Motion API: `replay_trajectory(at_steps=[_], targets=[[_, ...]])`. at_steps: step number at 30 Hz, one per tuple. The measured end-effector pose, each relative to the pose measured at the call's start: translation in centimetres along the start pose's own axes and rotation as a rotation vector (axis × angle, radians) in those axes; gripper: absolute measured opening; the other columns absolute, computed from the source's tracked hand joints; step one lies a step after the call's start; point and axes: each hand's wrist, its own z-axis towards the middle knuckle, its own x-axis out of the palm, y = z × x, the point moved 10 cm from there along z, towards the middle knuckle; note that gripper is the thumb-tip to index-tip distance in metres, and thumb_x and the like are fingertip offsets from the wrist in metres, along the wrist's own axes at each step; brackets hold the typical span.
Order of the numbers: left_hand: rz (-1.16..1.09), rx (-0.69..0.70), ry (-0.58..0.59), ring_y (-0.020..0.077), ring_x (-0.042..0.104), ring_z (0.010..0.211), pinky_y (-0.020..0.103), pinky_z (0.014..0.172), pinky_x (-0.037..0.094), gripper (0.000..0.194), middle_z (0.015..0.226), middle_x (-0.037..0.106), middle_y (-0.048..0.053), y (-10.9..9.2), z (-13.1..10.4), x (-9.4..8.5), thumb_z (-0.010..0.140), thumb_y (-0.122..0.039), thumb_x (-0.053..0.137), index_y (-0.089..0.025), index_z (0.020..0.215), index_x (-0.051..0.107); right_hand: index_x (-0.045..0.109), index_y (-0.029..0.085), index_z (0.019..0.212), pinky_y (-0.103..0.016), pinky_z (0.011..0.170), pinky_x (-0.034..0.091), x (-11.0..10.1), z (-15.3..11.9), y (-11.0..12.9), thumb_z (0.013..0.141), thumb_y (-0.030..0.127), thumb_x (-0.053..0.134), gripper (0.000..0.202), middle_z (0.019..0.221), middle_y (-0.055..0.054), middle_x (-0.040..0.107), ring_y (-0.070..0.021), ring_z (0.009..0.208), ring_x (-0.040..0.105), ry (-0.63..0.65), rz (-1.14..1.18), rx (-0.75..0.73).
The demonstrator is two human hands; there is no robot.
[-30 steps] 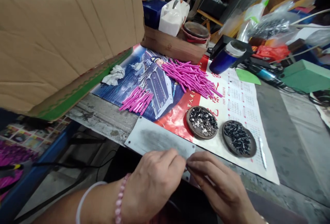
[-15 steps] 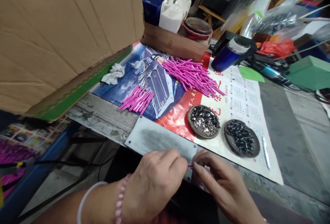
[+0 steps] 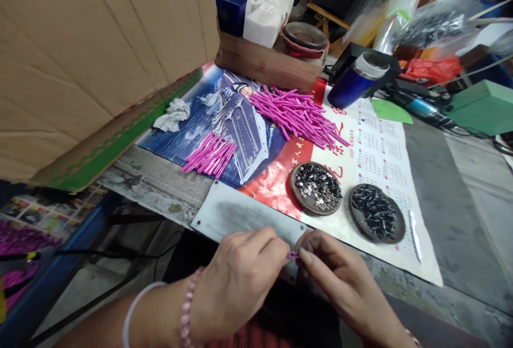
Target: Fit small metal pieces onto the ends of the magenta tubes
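Note:
Between my two hands is a thin magenta stick (image 3: 294, 255), mostly covered by the fingers. My left hand (image 3: 244, 278) is closed on its left end, and the fingertips of my right hand (image 3: 340, 278) pinch its right end. Both hands are at the table's front edge, over the corner of a grey metal plate (image 3: 228, 210). Past the plate lie a small bunch of magenta sticks (image 3: 210, 154) and a larger heap of magenta sticks (image 3: 298, 115). A round dish of small rings and dark bits (image 3: 316, 187) stands beyond my hands, with a dish of black pieces (image 3: 374, 213) to its right.
A large cardboard box (image 3: 108, 64) stands at left. A calendar poster (image 3: 372, 161) covers the table, with a white pen (image 3: 415, 236) and crumpled tissue (image 3: 172, 115) on it. Behind are a blue tumbler (image 3: 352, 83), a wooden board (image 3: 268, 64) and a green box (image 3: 483, 107).
Both hands have shifted slightly left, and a little more of the magenta stick shows between them. The whole view has drifted slightly.

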Motion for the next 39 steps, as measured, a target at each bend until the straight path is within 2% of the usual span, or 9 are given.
replay_trajectory(at_steps=[5, 9, 19, 21, 24, 26, 29, 33, 39], targets=[[0.030, -0.009, -0.033, 0.0223, 0.069, 0.071, 0.035, 0.063, 0.056, 0.022, 0.083, 0.068, 0.004, 0.0, 0.1, 0.0, 0.104, -0.013, 0.043, -0.015, 0.105, 0.065, 0.055, 0.020, 0.079, -0.020, 0.055, 0.043, 0.3, 0.1, -0.2, 0.101, 0.038, 0.053, 0.028, 0.069, 0.003, 0.053, -0.0112, 0.061, 0.047, 0.028, 0.009, 0.014], [0.128, 0.088, -0.096, 0.0216, 0.068, 0.068, 0.034, 0.060, 0.055, 0.028, 0.082, 0.069, 0.005, -1.2, 0.0, -0.2, 0.107, -0.018, 0.036, -0.015, 0.108, 0.064, 0.053, 0.021, 0.078, -0.021, 0.057, 0.043, 0.3, 0.0, -0.5, 0.101, 0.040, 0.052, 0.030, 0.070, 0.002, 0.053, -0.0117, 0.063, 0.047, 0.046, -0.024, 0.027], [0.003, 0.102, -0.058, 0.0200, 0.066, 0.066, 0.030, 0.058, 0.052, 0.030, 0.081, 0.067, 0.006, -1.2, -0.5, 0.1, 0.106, -0.016, 0.037, -0.014, 0.107, 0.067, 0.054, 0.022, 0.079, -0.021, 0.057, 0.045, -0.1, -0.2, 0.5, 0.104, 0.036, 0.049, 0.029, 0.070, 0.003, 0.056, -0.0113, 0.061, 0.051, 0.059, -0.152, -0.075], [-0.111, 0.062, -0.028, 0.0187, 0.066, 0.069, 0.028, 0.062, 0.053, 0.026, 0.085, 0.067, 0.006, -0.5, -0.7, 0.3, 0.104, -0.012, 0.040, -0.014, 0.111, 0.066, 0.059, 0.022, 0.085, -0.020, 0.062, 0.049, -1.3, 0.0, 1.3, 0.103, 0.033, 0.053, 0.022, 0.076, 0.002, 0.063, -0.0118, 0.067, 0.059, 0.008, -0.224, -0.150], [-0.357, -0.021, -0.018, 0.0162, 0.067, 0.077, 0.024, 0.070, 0.053, 0.025, 0.091, 0.068, 0.006, 0.8, -0.9, 0.6, 0.100, -0.006, 0.047, -0.015, 0.115, 0.065, 0.063, 0.022, 0.099, -0.023, 0.074, 0.052, -4.1, 0.7, 2.6, 0.101, 0.029, 0.058, 0.009, 0.092, -0.002, 0.069, -0.0149, 0.083, 0.067, -0.173, -0.456, -0.301], [-0.489, -0.093, -0.042, 0.0149, 0.067, 0.081, 0.023, 0.074, 0.053, 0.023, 0.091, 0.069, 0.005, 1.6, -1.0, 0.6, 0.099, -0.006, 0.050, -0.017, 0.112, 0.066, 0.065, 0.021, 0.105, -0.028, 0.078, 0.052, -5.2, 1.6, 2.9, 0.101, 0.030, 0.057, 0.013, 0.100, -0.006, 0.069, -0.0184, 0.088, 0.068, -0.245, -0.646, -0.358], [-0.585, -0.230, -0.081, 0.0143, 0.067, 0.079, 0.022, 0.074, 0.052, 0.020, 0.087, 0.071, 0.002, 2.7, -1.2, 0.9, 0.096, -0.007, 0.055, -0.019, 0.101, 0.069, 0.066, 0.018, 0.110, -0.036, 0.079, 0.050, -4.8, 3.5, 2.0, 0.104, 0.033, 0.050, 0.023, 0.107, -0.011, 0.068, -0.0243, 0.092, 0.067, -0.188, -0.898, -0.366], [-0.708, -0.398, -0.088, 0.0112, 0.059, 0.061, 0.020, 0.058, 0.047, 0.015, 0.079, 0.070, 0.000, 4.0, -1.9, 1.8, 0.093, -0.011, 0.058, -0.019, 0.095, 0.072, 0.068, 0.017, 0.102, -0.038, 0.079, 0.045, -3.4, 4.9, 0.9, 0.105, 0.031, 0.044, 0.028, 0.105, -0.012, 0.068, -0.0261, 0.092, 0.065, -0.102, -1.120, -0.351], [-0.972, -0.659, -0.059, 0.0076, 0.048, 0.053, 0.017, 0.051, 0.038, 0.013, 0.068, 0.060, -0.002, 5.5, -3.3, 4.2, 0.090, -0.016, 0.061, -0.015, 0.095, 0.073, 0.064, 0.019, 0.085, -0.034, 0.069, 0.042, -3.8, 5.1, 0.5, 0.103, 0.036, 0.047, 0.030, 0.083, -0.008, 0.065, -0.0229, 0.077, 0.063, -0.109, -1.063, -0.355]])
